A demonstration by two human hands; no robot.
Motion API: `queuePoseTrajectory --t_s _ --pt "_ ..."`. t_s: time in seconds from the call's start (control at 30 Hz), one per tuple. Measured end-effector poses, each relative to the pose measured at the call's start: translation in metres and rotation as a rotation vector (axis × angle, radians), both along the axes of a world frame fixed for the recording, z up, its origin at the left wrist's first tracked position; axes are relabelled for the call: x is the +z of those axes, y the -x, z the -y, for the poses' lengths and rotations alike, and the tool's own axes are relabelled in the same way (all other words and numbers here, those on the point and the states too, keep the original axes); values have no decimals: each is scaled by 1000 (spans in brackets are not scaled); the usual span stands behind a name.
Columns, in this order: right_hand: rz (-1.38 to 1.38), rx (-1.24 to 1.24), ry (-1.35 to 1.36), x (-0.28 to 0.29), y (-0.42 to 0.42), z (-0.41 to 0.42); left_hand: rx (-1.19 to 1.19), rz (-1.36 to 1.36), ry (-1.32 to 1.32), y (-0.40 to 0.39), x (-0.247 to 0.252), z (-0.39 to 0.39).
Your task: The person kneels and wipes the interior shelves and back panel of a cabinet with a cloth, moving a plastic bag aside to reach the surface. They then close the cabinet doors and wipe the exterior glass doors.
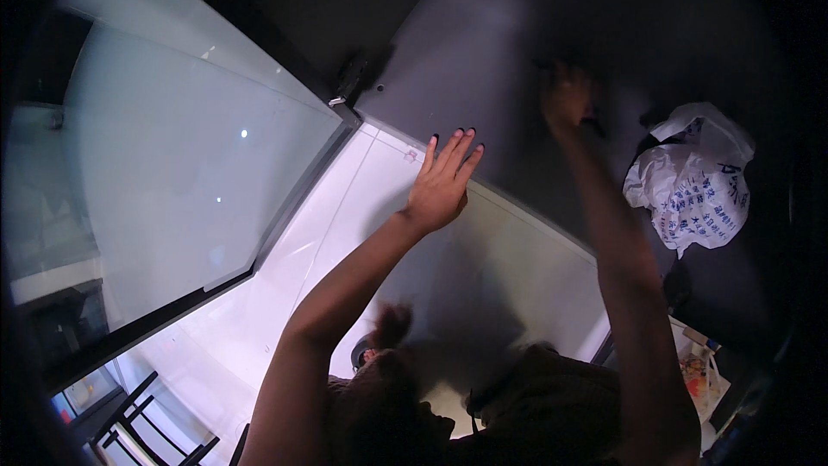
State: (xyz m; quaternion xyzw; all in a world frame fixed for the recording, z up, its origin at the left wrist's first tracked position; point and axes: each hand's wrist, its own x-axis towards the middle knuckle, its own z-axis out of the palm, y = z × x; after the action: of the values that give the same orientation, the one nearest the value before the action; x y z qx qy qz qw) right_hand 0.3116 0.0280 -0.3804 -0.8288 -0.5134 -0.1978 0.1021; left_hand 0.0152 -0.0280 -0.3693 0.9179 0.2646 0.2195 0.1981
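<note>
My left hand (440,184) is at the front edge of a dark grey cabinet shelf (453,58), fingers spread and fingertips over the board. Nothing is in it. Farther in, my right hand (568,97) reaches over the shaded part of the shelf. It is blurred, and small dark shapes show at its sides; whether it grips something is not clear. A crumpled white plastic bag (695,200) with blue writing lies on the shelf to the right of my right forearm.
A framed glass door (194,162) stands swung out on the left, its hinge (349,81) at the shelf corner. Below are a pale tiled floor (291,298), a black-framed rack or chair (145,424) at lower left, and a bag with coloured contents (698,372) at lower right.
</note>
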Motion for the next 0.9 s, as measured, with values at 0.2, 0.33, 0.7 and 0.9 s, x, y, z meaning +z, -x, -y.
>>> queuePoseTrajectory --t_s 0.2,0.33,0.7,0.9 --pt "-204 402 -98 20 154 -14 -217 233 94 34 16 50" --pt "-298 698 -96 6 226 7 -227 334 72 52 22 61" --pt "-267 196 -245 27 22 81 -89 130 9 31 25 35" --pt "-9 -202 -56 -10 -40 72 63 -59 -3 7 7 17"
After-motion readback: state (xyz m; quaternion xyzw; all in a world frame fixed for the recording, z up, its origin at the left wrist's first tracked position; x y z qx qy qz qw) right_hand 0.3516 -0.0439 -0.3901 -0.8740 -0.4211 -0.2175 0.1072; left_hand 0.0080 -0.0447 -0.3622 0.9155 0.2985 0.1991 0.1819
